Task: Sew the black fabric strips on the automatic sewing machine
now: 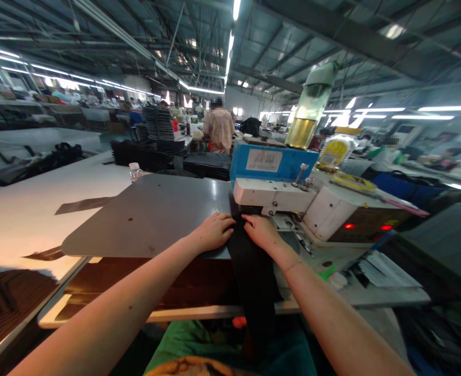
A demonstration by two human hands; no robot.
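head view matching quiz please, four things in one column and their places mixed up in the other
1 black strip
2 small bottle
3 yellow bottle
4 red lights

a above the blue box
b by the grey plate's far corner
c under the left hand and right hand
d on the control box

Pairs: 1-c, 2-b, 3-a, 4-d

The fabric strip (pixel 249 261) is plain black, the plate (pixel 155 214) dull grey, and the sewing machine (pixel 273 193) cream-white with two glowing red lights (pixel 347 226). The box (pixel 241 162) is bright blue with a white label (pixel 264 160). The liquid in the bottle (pixel 304 130) is yellow, the lap cloth (pixel 183 339) green and the table (pixel 19 209) white.
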